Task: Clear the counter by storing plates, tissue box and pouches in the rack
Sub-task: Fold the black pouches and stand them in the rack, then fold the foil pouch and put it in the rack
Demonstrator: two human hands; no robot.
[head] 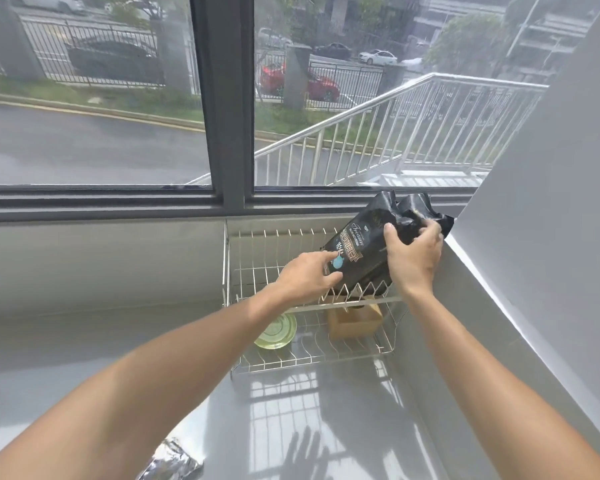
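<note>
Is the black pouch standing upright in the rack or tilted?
Tilted. The black pouch leans right, bottom on the rack upper tier, right hand gripping its crumpled top.

Bright daylight is coming in through the window at 12 o'clock. The glossy bench is glaring at 6 o'clock, mirroring the window bars and showing a faint hand shadow. Wide-angle distortion is bending the edges. The outdoor scene is looking hazy and soft.
</note>
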